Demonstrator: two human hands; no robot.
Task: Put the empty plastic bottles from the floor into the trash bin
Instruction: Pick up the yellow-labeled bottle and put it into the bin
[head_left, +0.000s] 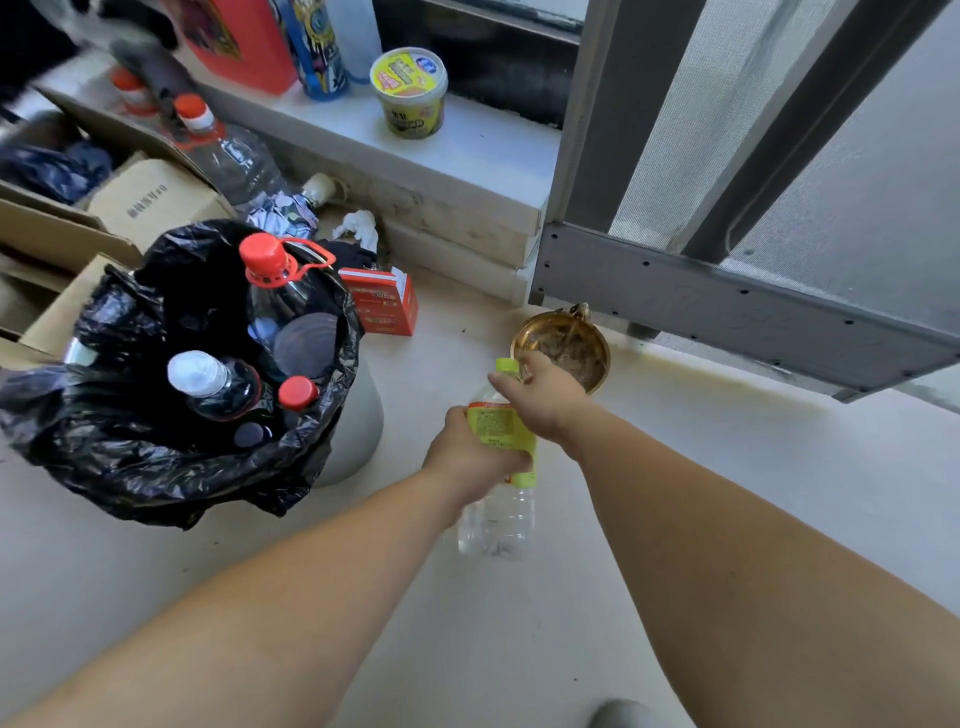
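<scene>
A clear plastic bottle (498, 514) with a yellow-green label and cap is held above the floor at centre. My left hand (470, 452) grips its labelled middle. My right hand (545, 395) is closed around its neck just below the cap. To the left stands the trash bin (353, 431), lined with a black bag (156, 467). Several bottles stick out of it, among them a large one with a red cap and handle (270, 265).
A brass bowl (566, 343) sits on the floor just behind my right hand. A red carton (384, 301) lies beside the bin. Cardboard boxes (150, 197) and a large clear bottle (234, 156) crowd the left. A noodle cup (410, 93) stands on the ledge.
</scene>
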